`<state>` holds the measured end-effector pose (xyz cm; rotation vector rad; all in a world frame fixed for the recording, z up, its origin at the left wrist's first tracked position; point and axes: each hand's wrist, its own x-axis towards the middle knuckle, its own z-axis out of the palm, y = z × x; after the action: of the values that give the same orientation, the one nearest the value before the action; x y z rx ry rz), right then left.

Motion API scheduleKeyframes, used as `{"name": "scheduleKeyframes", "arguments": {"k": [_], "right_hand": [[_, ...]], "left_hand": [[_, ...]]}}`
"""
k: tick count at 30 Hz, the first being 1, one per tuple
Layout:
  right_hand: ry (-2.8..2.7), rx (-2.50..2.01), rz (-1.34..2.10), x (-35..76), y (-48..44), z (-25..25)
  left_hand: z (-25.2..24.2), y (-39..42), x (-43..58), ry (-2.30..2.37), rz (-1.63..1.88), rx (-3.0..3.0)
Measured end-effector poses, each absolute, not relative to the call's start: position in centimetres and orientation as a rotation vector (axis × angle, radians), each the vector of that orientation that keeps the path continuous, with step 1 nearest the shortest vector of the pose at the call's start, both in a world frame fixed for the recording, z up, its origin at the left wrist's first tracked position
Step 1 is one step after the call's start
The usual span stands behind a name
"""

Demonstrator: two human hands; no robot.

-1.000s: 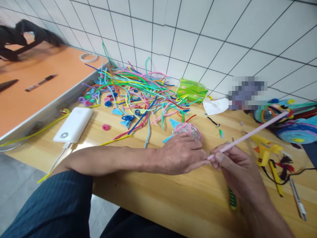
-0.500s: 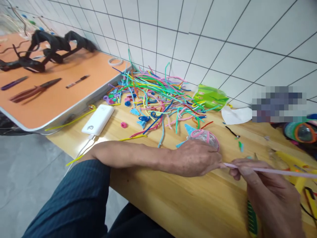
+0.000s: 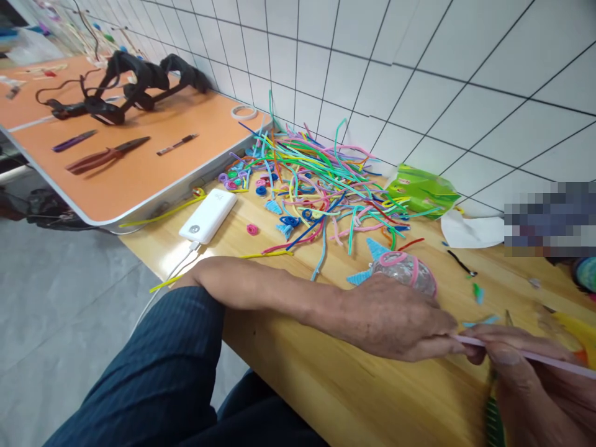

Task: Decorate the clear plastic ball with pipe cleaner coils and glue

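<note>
My left hand reaches across the wooden table, its fingers closed on the end of a pale pink pipe cleaner. Close beside it, my right hand pinches the same strip between thumb and fingers, and the rest of the strip runs off to the right edge. Just beyond my left hand lies a clear rounded plastic piece with pink pipe cleaner around it. Light blue pointed pieces stick out at its left side.
Loose coloured pipe cleaners are heaped against the tiled wall. A white power bank with a cable lies left. Pliers and a black strapped device rest on the orange table. A green packet stands behind; a yellow tool lies right.
The view has turned left, so the surroundings appear shifted right. Both hands keep hold of the pale pink pipe cleaner and sit lower and further right in the picture.
</note>
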<state>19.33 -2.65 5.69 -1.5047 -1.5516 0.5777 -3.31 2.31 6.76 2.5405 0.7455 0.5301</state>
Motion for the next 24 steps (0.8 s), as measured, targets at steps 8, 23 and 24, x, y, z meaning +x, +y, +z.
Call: {"name": "scheduleKeyframes", "arguments": {"k": [8,23,24], "right_hand": [[-1.424,-1.517,0.665,18.1,-2.9,6.9],[-0.981,-1.254,0.649,21.7,0.5,7.9],[-0.970,-1.252,0.642,22.1,0.8,8.1]], "left_hand": [[7.7,2.3,-3.6,0.676,0.352,2.365],[5.7,2.0,-3.0,0.679,0.355,1.594],[5.6,1.9,-3.0,0.669,0.356,1.591]]}}
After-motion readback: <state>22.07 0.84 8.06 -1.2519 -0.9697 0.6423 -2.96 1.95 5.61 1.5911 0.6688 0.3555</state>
